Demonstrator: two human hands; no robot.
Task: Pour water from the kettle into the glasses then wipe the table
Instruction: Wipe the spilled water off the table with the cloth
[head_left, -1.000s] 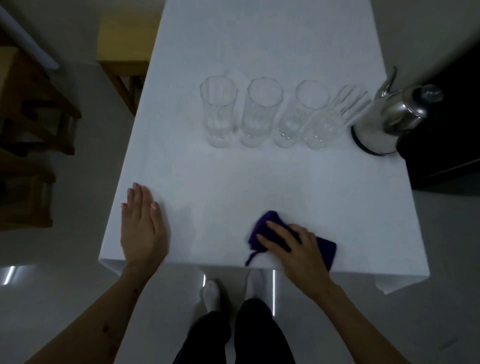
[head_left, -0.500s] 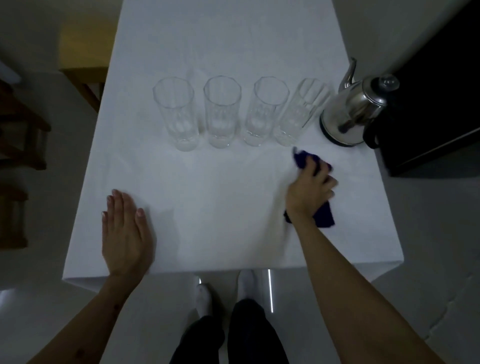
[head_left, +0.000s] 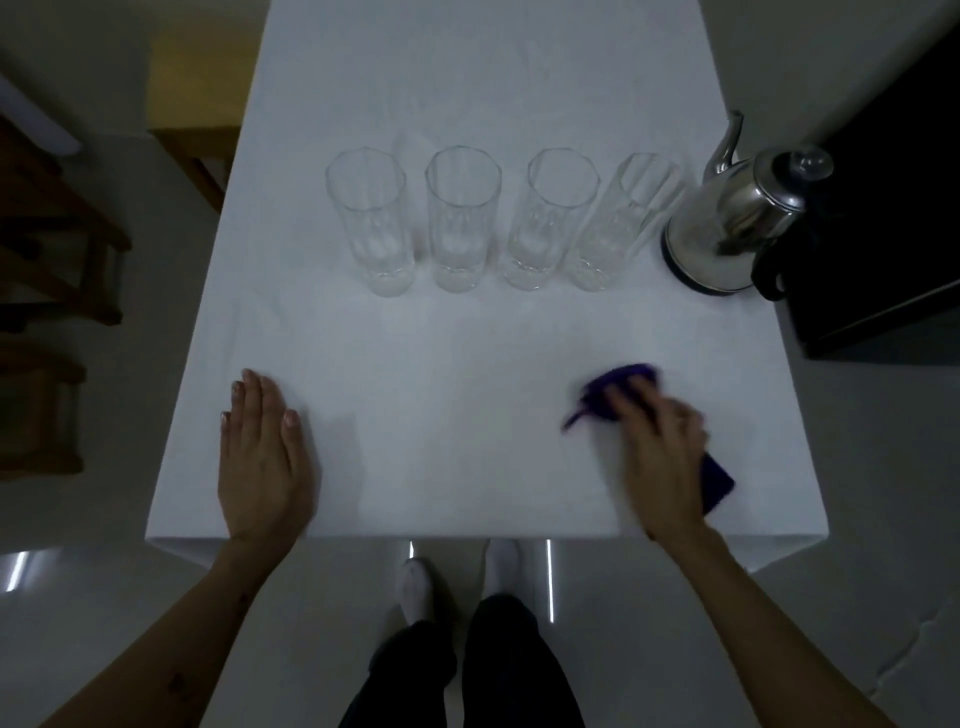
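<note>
Several tall clear glasses (head_left: 462, 218) stand in a row across the middle of the white table (head_left: 467, 78). A shiny steel kettle (head_left: 732, 223) with a black handle sits to their right, spout pointing away. My right hand (head_left: 660, 452) presses a purple cloth (head_left: 613, 387) flat on the table near the front right; the hand is motion-blurred and covers most of the cloth. My left hand (head_left: 262, 457) lies flat, palm down, fingers together, at the front left edge, holding nothing.
A black box-like object (head_left: 878, 228) stands against the table's right side beside the kettle. Wooden furniture (head_left: 47, 260) stands on the left, a wooden stool (head_left: 192, 104) at the far left corner. My legs and white-socked feet (head_left: 415, 587) are below the front edge.
My right hand has swept the cloth back from beside the kettle toward the front right of the table. My left hand stays flat in place.
</note>
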